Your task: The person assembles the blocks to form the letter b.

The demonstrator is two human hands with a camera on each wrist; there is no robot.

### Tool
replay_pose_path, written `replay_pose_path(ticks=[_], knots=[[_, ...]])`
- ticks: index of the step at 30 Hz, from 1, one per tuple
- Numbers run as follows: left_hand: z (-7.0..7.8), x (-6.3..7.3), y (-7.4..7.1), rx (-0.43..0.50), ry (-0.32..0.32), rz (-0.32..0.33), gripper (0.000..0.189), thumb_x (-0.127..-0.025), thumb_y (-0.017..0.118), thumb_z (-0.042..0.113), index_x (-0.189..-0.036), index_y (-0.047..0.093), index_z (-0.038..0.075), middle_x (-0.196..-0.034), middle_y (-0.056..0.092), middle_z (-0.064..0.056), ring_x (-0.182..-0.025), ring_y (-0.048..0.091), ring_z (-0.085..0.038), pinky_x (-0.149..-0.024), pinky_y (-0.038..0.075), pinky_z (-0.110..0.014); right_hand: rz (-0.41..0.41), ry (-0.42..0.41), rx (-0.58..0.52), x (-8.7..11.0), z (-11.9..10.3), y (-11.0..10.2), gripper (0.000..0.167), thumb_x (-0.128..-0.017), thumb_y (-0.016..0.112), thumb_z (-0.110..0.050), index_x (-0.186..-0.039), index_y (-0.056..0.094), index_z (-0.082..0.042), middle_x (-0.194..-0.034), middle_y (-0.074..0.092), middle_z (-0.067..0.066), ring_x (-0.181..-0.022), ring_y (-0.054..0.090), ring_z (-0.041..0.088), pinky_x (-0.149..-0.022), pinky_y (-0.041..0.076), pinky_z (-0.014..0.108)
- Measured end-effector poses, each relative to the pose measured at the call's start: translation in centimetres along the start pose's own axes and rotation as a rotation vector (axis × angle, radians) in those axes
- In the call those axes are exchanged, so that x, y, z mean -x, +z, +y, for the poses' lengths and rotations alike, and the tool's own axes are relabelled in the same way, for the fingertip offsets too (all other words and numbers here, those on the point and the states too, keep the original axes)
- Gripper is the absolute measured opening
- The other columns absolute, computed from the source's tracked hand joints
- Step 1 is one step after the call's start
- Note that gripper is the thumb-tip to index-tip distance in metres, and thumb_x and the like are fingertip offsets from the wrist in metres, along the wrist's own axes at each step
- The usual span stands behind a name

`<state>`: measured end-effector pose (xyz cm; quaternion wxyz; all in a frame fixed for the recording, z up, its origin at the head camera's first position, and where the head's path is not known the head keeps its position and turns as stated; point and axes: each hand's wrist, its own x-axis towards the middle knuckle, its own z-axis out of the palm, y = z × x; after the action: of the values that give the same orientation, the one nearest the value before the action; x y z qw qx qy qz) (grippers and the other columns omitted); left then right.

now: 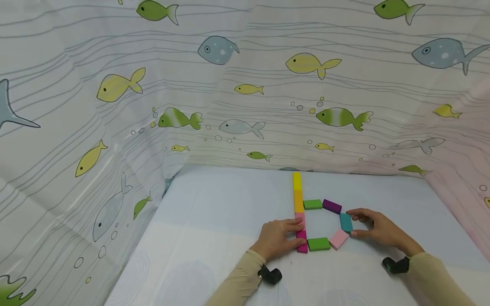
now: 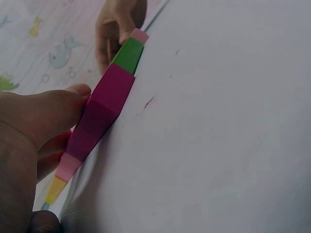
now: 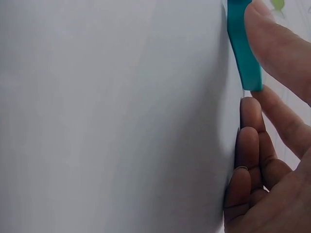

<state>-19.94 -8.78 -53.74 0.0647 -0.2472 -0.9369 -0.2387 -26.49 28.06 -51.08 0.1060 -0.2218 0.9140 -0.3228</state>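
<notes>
A straight column of flat blocks runs from a yellow block (image 1: pixel 297 181) through an orange-yellow block (image 1: pixel 298 201) and a pink block (image 1: pixel 300 217) to a magenta block (image 1: pixel 302 246). My left hand (image 1: pixel 277 239) rests against its near part, a fingertip on the pink block and the thumb on the magenta one. My right hand (image 1: pixel 377 227) pinches a teal block (image 1: pixel 346 222) between thumb and index finger, its other fingers curled close to the table in the right wrist view. The teal block stands between a purple block (image 1: pixel 331 206) and a light pink block (image 1: pixel 338 239).
An upper green block (image 1: pixel 312 205) and a lower green block (image 1: pixel 318 244) join the column to the curved row on its right. Under everything lies a white table (image 1: pixel 214 199). A fish-print curtain (image 1: pixel 260 106) hangs behind it and along both sides.
</notes>
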Motion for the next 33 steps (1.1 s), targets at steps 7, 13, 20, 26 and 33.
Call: replay_pose_path(ticks=[7, 13, 20, 26, 33], knots=[[-0.03, -0.03, -0.07, -0.009, 0.002, -0.003, 0.045, -0.095, 0.074, 0.053, -0.135, 0.074, 0.033, -0.143, 0.067, 0.019, -0.121, 0.073, -0.012, -0.074, 0.053, -0.017, 0.002, 0.01, -0.002, -0.12, -0.09, 0.05, 0.067, -0.086, 0.087, -0.044, -0.143, 0.064, -0.017, -0.128, 0.07, 0.004, -0.113, 0.058, 0.001, -0.095, 0.048, 0.014], [0.1, 0.01, -0.33, -0.008, 0.0, -0.002, 0.044, -0.095, 0.075, 0.053, -0.135, 0.074, 0.033, -0.143, 0.067, 0.019, -0.121, 0.073, -0.012, -0.077, 0.055, -0.019, 0.004, 0.001, 0.003, -0.16, -0.27, 0.07, 0.067, -0.087, 0.088, -0.042, -0.143, 0.064, -0.015, -0.127, 0.07, 0.005, -0.114, 0.061, 0.01, -0.094, 0.049, 0.015], [0.08, -0.01, -0.16, -0.001, -0.007, -0.004, 0.044, -0.095, 0.075, 0.053, -0.135, 0.074, 0.033, -0.144, 0.066, 0.02, -0.122, 0.072, -0.012, -0.08, 0.056, -0.022, -0.019, 0.006, -0.016, -0.12, -0.5, -0.08, 0.067, -0.087, 0.088, -0.039, -0.144, 0.063, -0.013, -0.128, 0.069, 0.006, -0.112, 0.058, 0.006, -0.093, 0.05, 0.017], [-0.04, -0.08, 0.04, -0.004, -0.009, -0.005, 0.045, -0.096, 0.074, 0.053, -0.136, 0.074, 0.033, -0.144, 0.066, 0.02, -0.123, 0.072, -0.012, -0.082, 0.057, -0.024, -0.011, 0.013, -0.006, -0.22, -0.3, -0.02, 0.068, -0.086, 0.088, -0.04, -0.143, 0.064, -0.014, -0.127, 0.069, 0.005, -0.111, 0.058, 0.007, -0.092, 0.05, 0.018], [-0.02, -0.06, -0.01, 0.003, -0.007, -0.002, 0.044, -0.095, 0.075, 0.053, -0.135, 0.074, 0.033, -0.144, 0.066, 0.02, -0.123, 0.072, -0.013, -0.081, 0.057, -0.022, -0.012, -0.001, -0.019, -0.24, -0.23, 0.03, 0.067, -0.087, 0.088, -0.038, -0.143, 0.063, -0.012, -0.126, 0.069, 0.005, -0.109, 0.058, 0.006, -0.09, 0.051, 0.018]])
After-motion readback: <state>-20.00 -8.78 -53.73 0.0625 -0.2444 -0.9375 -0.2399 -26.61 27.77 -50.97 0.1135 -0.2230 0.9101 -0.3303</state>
